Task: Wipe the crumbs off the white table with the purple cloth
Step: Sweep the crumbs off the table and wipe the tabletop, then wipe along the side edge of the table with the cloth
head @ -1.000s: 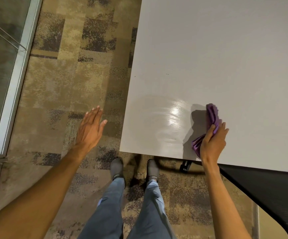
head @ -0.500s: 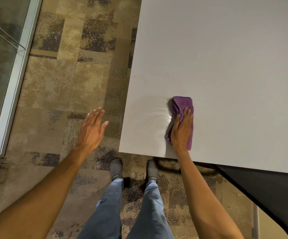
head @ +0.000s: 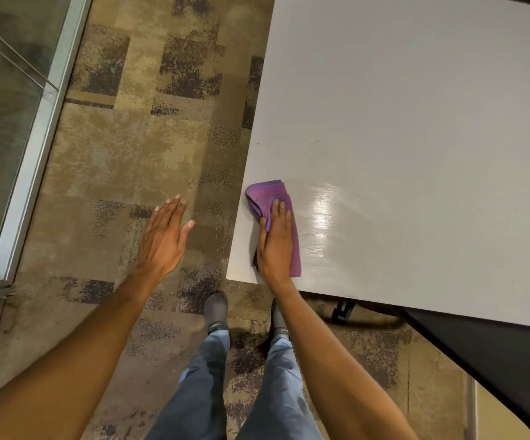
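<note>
The white table (head: 416, 138) fills the upper right of the head view. The folded purple cloth (head: 265, 195) lies at the table's near left corner, touching the left edge. My right hand (head: 274, 246) presses flat on the cloth, fingers together, thumb tucked into a fold. My left hand (head: 163, 239) hovers over the carpet beside the table, palm down, fingers spread, holding nothing. A wet, shiny streak (head: 320, 223) lies on the table just right of the cloth. Two tiny dark specks (head: 317, 141) sit farther up the table.
Patterned brown carpet (head: 137, 147) covers the floor to the left. A glass wall with a metal frame (head: 35, 147) runs along the far left. A black chair (head: 495, 350) stands under the table's near edge at the right. My feet and jeans (head: 216, 360) are below.
My right hand has swept the cloth leftward across the table's near edge, from mid-table to the left corner. A shiny wet streak now lies behind it. My left hand has barely moved.
</note>
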Available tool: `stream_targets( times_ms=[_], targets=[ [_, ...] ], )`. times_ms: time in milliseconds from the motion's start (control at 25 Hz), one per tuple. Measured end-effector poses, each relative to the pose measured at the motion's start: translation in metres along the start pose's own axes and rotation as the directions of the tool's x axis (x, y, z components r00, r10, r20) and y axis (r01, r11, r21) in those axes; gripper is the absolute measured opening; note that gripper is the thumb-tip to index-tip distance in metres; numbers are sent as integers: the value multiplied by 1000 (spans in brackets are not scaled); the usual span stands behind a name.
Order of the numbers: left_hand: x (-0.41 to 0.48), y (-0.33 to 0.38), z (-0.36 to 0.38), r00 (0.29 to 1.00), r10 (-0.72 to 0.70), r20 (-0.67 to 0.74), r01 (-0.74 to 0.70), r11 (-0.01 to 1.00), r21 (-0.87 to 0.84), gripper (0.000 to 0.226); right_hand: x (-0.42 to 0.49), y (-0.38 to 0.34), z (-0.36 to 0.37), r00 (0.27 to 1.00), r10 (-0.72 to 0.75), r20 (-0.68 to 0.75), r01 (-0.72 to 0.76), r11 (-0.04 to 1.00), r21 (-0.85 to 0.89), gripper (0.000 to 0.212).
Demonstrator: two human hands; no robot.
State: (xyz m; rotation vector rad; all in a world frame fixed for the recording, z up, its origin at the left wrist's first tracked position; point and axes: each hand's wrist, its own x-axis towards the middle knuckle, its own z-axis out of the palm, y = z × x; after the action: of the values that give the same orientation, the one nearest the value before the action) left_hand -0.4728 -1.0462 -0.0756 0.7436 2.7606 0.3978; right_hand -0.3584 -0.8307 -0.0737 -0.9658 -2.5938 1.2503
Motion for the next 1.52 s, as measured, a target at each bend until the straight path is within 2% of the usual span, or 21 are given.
stream_targets(
  times_ms=[200, 440, 600, 720, 840, 920, 1000, 1080, 1200, 1320, 1520],
  targets=[
    [-3, -9, -8, 1000, -6, -24, 6, 1000, 9, 60, -30, -21, 35, 996, -39, 82, 38, 999, 21, 54],
    [-5, -20, -12, 998, -46, -49, 45, 999, -7, 58, -58, -42, 59, 977, -1, 213, -27, 991, 131, 51],
    [-8, -29, -9, 993, -104, -48, 102, 994, -44, 59, -60, -48, 52, 973, 62, 224, -114, 968, 226, 48],
    [-14, -33, -3, 990, -134, -40, 131, 989, -72, 61, -64, -64, 36, 977, 93, 190, -165, 895, 415, 31],
    [-24, -40, 4, 986, -163, -27, 160, 983, -90, 63, -51, -80, 14, 978, 117, 175, -195, 818, 542, 33],
    [-30, -44, 11, 984, -178, -16, 175, 979, -107, 66, -19, -87, -7, 982, 119, 146, -181, 808, 560, 36],
    [-37, -48, 15, 979, -205, -10, 202, 969, -140, 69, 28, -95, -28, 990, 67, 123, -121, 852, 510, 36],
    [-43, -51, 16, 974, -225, -12, 220, 960, -171, 70, 77, -103, -44, 992, -38, 121, -10, 929, 370, 34],
    [-56, -59, 22, 967, -255, -22, 245, 947, -209, 66, 136, -113, -43, 953, -189, 235, 169, 980, 102, 33],
    [-67, -67, 30, 962, -273, -26, 261, 938, -227, 64, 173, -118, -25, 877, -266, 400, 340, 932, -128, 39],
    [-80, -76, 43, 967, -255, -25, 244, 946, -212, 64, 200, -132, 14, 746, -281, 604, 559, 758, -337, 39]
  ],
)
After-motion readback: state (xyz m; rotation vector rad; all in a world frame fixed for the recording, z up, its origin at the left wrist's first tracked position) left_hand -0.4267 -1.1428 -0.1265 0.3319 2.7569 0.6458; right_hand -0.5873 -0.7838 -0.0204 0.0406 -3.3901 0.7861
